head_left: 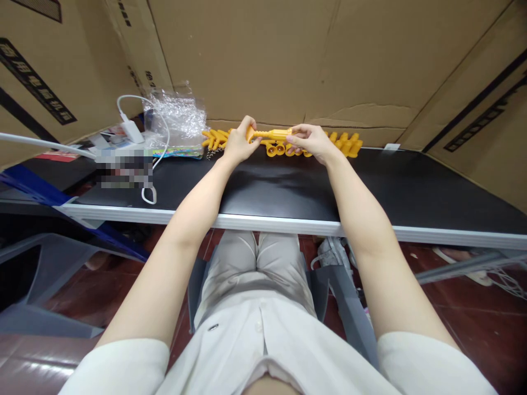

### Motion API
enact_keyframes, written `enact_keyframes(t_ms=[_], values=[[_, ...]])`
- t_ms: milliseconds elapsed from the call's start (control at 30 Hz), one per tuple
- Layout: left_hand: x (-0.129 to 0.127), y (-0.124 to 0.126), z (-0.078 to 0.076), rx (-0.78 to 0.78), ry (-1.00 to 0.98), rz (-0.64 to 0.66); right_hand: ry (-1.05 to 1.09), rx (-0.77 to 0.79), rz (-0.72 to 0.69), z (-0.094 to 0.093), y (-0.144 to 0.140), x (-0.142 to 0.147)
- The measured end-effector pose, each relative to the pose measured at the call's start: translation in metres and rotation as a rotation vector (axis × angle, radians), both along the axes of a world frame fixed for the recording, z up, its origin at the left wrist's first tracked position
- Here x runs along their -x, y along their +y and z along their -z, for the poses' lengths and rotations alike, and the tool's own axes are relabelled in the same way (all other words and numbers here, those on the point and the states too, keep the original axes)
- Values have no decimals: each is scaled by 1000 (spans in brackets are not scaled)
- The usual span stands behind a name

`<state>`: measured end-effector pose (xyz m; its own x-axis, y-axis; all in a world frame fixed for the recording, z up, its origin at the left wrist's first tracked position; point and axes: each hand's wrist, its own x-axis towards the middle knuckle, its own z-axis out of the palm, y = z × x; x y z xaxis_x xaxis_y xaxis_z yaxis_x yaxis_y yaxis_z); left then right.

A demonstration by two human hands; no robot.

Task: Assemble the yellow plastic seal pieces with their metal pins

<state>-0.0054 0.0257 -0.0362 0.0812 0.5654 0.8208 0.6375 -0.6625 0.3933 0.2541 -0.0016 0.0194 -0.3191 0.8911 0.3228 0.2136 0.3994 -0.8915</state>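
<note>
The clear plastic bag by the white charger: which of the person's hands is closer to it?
Left. The left hand is just right of the clear plastic bag; the right hand is farther right, at the yellow piece's other end.

Yellow rod point(269, 134), probably glossy plastic (smooth); matt black tabletop point(411, 186).

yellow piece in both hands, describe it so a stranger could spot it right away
Look at the far edge of the black table, against the cardboard wall. There the left hand and right hand hold a yellow rod; unlike the yellow pieces lying behind, it is lifted.
</note>
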Motion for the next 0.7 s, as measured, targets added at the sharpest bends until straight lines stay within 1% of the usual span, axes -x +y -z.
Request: enact_keyframes(t_ms=[100,233,467,600,700], values=[[-1,1,-1,-15,18,-19,-9,22,34,-2,-4,3],[-3,0,-3,13,40,-56,-8,61,82,-2,-7,8],[-5,-3,-4,-35,33,-41,-33,115,121,-4,-10,11],[-5,-4,-4,-18,47,-54,-46,174,154,-6,-14,13],[-4,-2,-2,-4,44,-44,-61,236,144,-9,-17,13]])
